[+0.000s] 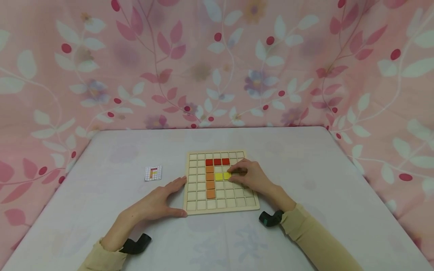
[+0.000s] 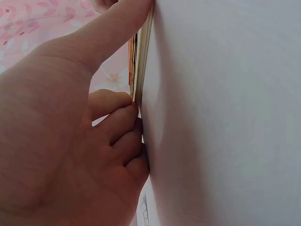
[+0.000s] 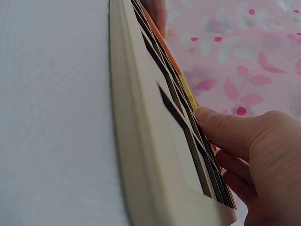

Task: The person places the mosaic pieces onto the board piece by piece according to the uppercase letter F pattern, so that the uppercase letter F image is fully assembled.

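A square wooden grid board lies on the table. Three red tiles form a short row near its far side, and a column of several orange tiles runs down from them. To the right of that column sit two yellow tiles side by side. My right hand pinches the right-hand yellow tile between thumb and fingers, over its cell. With thumb and fingers spread, my left hand rests against the board's left edge, the thumb at the near corner.
A small printed pattern card lies left of the board, showing a similar coloured shape on a grid. A white cloth covers the table. Behind it hangs a pink floral curtain. Each wrist carries a black camera mount.
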Demonstrator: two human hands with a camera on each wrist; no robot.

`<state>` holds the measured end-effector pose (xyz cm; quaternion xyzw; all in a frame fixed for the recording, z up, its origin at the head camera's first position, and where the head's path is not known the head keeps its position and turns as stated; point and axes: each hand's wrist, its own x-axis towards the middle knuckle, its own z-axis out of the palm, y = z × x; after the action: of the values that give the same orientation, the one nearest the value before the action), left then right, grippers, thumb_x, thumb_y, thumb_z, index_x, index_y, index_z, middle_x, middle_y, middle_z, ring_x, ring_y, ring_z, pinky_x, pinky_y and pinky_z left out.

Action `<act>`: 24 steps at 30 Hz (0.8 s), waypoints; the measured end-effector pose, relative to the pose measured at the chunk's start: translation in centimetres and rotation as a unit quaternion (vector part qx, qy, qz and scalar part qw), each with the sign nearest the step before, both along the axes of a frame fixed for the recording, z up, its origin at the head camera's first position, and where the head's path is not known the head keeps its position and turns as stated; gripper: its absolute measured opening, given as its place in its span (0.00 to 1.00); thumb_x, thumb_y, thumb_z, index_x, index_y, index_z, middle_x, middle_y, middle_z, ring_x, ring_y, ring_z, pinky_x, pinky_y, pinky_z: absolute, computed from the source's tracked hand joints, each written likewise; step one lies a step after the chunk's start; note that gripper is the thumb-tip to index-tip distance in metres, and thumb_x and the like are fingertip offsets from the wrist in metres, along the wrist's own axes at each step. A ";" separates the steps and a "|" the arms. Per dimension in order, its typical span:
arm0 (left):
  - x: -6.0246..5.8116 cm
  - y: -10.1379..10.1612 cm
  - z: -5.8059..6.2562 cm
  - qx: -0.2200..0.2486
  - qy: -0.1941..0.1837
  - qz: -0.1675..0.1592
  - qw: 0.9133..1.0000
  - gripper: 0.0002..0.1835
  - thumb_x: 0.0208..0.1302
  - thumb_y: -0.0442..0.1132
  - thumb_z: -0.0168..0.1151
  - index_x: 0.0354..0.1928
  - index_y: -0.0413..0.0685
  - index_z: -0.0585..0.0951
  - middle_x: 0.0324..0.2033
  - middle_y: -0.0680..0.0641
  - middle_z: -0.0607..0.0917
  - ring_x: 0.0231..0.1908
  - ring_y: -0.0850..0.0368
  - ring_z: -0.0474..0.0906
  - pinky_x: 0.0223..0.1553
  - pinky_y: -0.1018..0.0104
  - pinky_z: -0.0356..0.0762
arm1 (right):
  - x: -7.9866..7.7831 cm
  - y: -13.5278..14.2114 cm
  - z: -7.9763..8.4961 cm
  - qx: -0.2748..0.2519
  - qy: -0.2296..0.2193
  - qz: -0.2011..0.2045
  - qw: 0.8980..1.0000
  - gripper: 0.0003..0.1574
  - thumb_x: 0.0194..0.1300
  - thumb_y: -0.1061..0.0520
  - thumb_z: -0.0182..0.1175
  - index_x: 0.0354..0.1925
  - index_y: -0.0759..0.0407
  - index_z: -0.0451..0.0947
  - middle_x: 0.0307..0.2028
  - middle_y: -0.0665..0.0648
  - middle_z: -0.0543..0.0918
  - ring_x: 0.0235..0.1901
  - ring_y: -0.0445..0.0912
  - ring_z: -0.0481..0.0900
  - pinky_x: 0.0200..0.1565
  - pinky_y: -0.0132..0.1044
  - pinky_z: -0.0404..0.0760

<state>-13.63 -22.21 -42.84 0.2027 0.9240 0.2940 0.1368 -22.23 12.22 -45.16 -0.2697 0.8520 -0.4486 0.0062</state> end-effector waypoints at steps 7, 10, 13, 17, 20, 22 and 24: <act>0.2 0.0 0.0 -0.001 -0.004 0.004 1.000 0.59 0.48 0.65 0.75 0.78 0.53 0.58 0.77 0.48 0.60 0.76 0.45 0.53 0.73 0.43 0.56 | 0.1 -0.1 0.0 0.002 -0.004 0.006 1.000 0.16 0.56 0.56 0.76 0.45 0.52 0.88 0.42 0.50 0.84 0.45 0.43 0.83 0.51 0.41 0.83; 0.2 0.0 0.1 -0.003 -0.001 0.001 1.000 0.59 0.48 0.65 0.75 0.78 0.53 0.57 0.77 0.49 0.59 0.76 0.45 0.53 0.73 0.43 0.56 | 0.1 -0.2 0.0 0.006 0.000 0.005 1.000 0.16 0.56 0.56 0.76 0.45 0.51 0.88 0.42 0.49 0.84 0.45 0.43 0.82 0.51 0.41 0.83; 0.2 -0.1 0.2 -0.004 0.000 0.002 1.000 0.59 0.48 0.65 0.75 0.78 0.53 0.57 0.77 0.49 0.59 0.76 0.45 0.53 0.73 0.43 0.56 | 0.0 -0.3 0.1 0.011 0.007 0.004 1.000 0.16 0.56 0.56 0.76 0.45 0.51 0.88 0.42 0.48 0.85 0.45 0.43 0.82 0.51 0.41 0.82; 0.2 -0.1 0.2 -0.002 -0.002 0.003 1.000 0.59 0.49 0.65 0.74 0.78 0.54 0.57 0.77 0.49 0.59 0.77 0.45 0.53 0.73 0.43 0.56 | -0.1 -0.2 0.3 0.023 0.008 0.004 1.000 0.17 0.56 0.55 0.76 0.45 0.51 0.88 0.43 0.47 0.85 0.46 0.42 0.81 0.52 0.41 0.81; 0.1 0.0 0.1 -0.001 -0.005 0.002 1.000 0.58 0.49 0.66 0.74 0.79 0.55 0.57 0.77 0.51 0.59 0.77 0.46 0.52 0.73 0.43 0.56 | -0.2 0.0 0.4 0.024 0.000 0.003 1.000 0.17 0.56 0.54 0.76 0.46 0.52 0.87 0.43 0.48 0.85 0.46 0.42 0.82 0.52 0.41 0.82; 0.1 0.1 0.1 0.002 -0.011 0.002 1.000 0.58 0.49 0.66 0.74 0.79 0.56 0.57 0.77 0.51 0.58 0.77 0.46 0.52 0.73 0.43 0.55 | -0.1 0.2 0.7 0.023 -0.009 -0.004 1.000 0.17 0.57 0.54 0.75 0.46 0.53 0.87 0.44 0.49 0.85 0.46 0.43 0.83 0.52 0.42 0.82; 0.0 0.2 0.1 0.005 -0.015 0.003 1.000 0.58 0.49 0.65 0.74 0.79 0.56 0.56 0.77 0.51 0.58 0.77 0.46 0.51 0.73 0.43 0.55 | -0.1 0.4 1.0 0.025 -0.018 -0.019 0.999 0.16 0.58 0.53 0.74 0.46 0.53 0.87 0.44 0.50 0.85 0.47 0.44 0.83 0.54 0.44 0.82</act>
<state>-13.64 -21.97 -42.74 0.1964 0.9210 0.3016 0.1491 -22.30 12.61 -44.13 -0.2452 0.8675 -0.4323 0.0195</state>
